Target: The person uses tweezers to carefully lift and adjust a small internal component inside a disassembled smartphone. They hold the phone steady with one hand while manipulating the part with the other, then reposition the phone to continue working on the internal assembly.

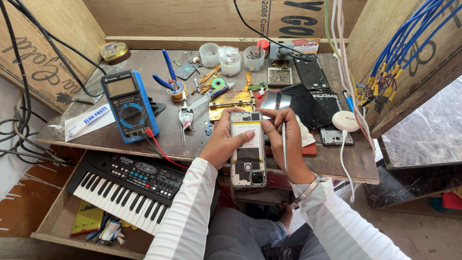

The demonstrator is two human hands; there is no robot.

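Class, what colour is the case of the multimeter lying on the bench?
Blue, with a dark grey face; the multimeter shows best in the head view.

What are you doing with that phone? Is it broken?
A person sits at a cluttered workbench holding an opened phone, its back cover off so the insides show. The left hand grips the phone's side, thumb on its middle. The right hand steadies the top edge and holds metal tweezers. A blue multimeter, pliers and other phone parts lie on the bench, with a small keyboard on the shelf below.
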